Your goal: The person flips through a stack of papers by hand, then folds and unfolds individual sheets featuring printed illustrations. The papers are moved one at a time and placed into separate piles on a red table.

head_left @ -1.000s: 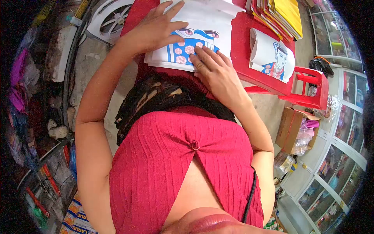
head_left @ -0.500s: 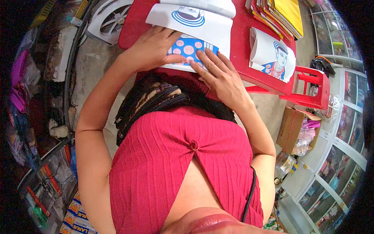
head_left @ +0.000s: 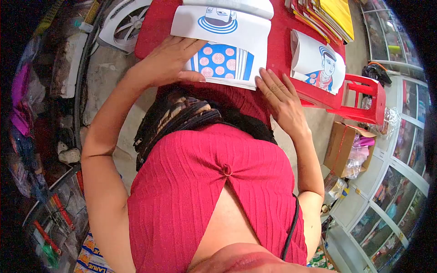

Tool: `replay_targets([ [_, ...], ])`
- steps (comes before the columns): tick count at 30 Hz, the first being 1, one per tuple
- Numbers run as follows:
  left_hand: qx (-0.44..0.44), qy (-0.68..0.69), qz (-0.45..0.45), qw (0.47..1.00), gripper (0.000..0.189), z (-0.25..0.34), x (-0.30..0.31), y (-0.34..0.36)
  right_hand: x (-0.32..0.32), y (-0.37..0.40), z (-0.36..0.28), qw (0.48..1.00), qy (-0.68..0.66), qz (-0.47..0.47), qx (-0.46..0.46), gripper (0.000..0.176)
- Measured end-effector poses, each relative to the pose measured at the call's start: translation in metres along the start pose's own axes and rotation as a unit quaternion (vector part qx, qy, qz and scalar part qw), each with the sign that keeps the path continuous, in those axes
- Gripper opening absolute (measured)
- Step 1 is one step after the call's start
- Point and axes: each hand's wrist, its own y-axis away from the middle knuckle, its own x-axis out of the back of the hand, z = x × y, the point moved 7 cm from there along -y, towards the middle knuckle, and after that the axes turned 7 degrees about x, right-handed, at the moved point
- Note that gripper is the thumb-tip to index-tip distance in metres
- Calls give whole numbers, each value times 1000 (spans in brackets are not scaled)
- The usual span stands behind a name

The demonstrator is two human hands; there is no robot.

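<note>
A folded white sheet (head_left: 252, 43) lies on the red table (head_left: 282, 50), close to my body. Its near flap carries a blue panel with pink round patterns (head_left: 218, 58), and beyond the fold is a drawn head, upside down. My left hand (head_left: 170, 61) rests flat over the sheet's left side, fingers stretched out and thumb at the near edge. At the lower right corner, my right hand (head_left: 282, 98) touches the paper with its straight fingertips, palm down. Neither hand grips anything.
Right of the sheet lies another folded print (head_left: 321, 66) with a drawn figure. Yellow and red papers (head_left: 330, 20) are stacked behind it. A red stool (head_left: 368, 102), a cardboard box (head_left: 341, 148) and glass cabinets (head_left: 393, 195) stand to the right; a white fan (head_left: 125, 27) is at left.
My right hand has slid right, from the patterned panel to the sheet's right corner, uncovering the panel. My left hand has shifted slightly left and nearer to me.
</note>
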Motion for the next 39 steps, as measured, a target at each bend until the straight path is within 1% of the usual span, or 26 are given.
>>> replay_targets([
  [3,-7,1,9,1000,94,-1,-1,-1,4,7,5,999,38,17,-7,45],
  [5,-18,5,22,1000,93,-2,-3,0,32,5,2,990,44,136,7,45],
  [6,-13,4,38,999,92,-2,-3,1,38,-2,0,990,45,133,5,45],
  [8,-10,5,56,998,90,-1,-2,1,67,-33,-13,968,64,241,-14,44],
  [9,-15,24,49,998,90,0,-2,1,67,-50,-14,962,69,263,-3,52],
  [10,-19,41,43,998,89,-1,0,1,62,-66,-16,962,71,265,0,52],
  [12,-34,43,65,996,90,-2,0,1,51,-98,-17,963,48,267,-14,60],
  [13,-51,48,84,994,90,-3,2,1,44,-109,-17,962,48,268,-7,60],
  [14,-45,47,89,994,90,-6,4,0,33,-119,-15,964,62,259,-10,62],
  [16,-69,41,85,993,92,-6,2,0,20,-133,-8,967,77,244,-5,64],
  [18,-63,41,87,993,92,-10,1,-4,20,-141,-3,952,177,251,16,59],
  [19,-65,38,82,994,92,-9,0,-5,31,-144,-2,945,183,272,14,44],
  [20,-63,42,86,993,92,-8,1,-5,40,-146,1,945,185,268,19,44],
  [22,-35,22,99,994,88,-7,4,-6,53,-151,15,957,168,234,11,23],
  [23,-37,24,100,994,88,-4,5,-8,64,-154,18,946,157,283,26,9],
  [25,-13,-4,73,997,80,-4,4,-14,80,-157,25,956,109,272,22,9],
  [26,-12,-4,76,997,80,-1,8,-17,86,-160,28,957,87,275,23,9],
  [28,0,-28,46,999,71,1,9,-22,96,-162,26,962,75,263,12,10],
  [30,2,-24,45,999,66,1,10,-24,101,-160,23,966,61,251,1,12],
  [32,2,-21,42,999,62,0,8,-26,100,-156,21,976,33,215,-9,12],
  [33,-4,-28,59,998,59,-1,6,-25,100,-153,19,976,32,216,-10,12],
  [35,-12,-37,73,997,56,-2,-1,-24,96,-145,14,979,-26,201,-2,15],
  [36,-3,0,78,997,54,-5,-3,-23,96,-140,12,979,-27,201,-4,15],
  [37,6,36,83,996,53,-7,-3,-23,93,-136,7,984,-24,175,8,14],
  [38,5,35,81,996,53,-7,-3,-22,90,-132,2,989,-21,148,22,14],
  [39,31,88,36,995,53,-11,-8,-22,86,-126,-5,991,-36,127,5,13],
])
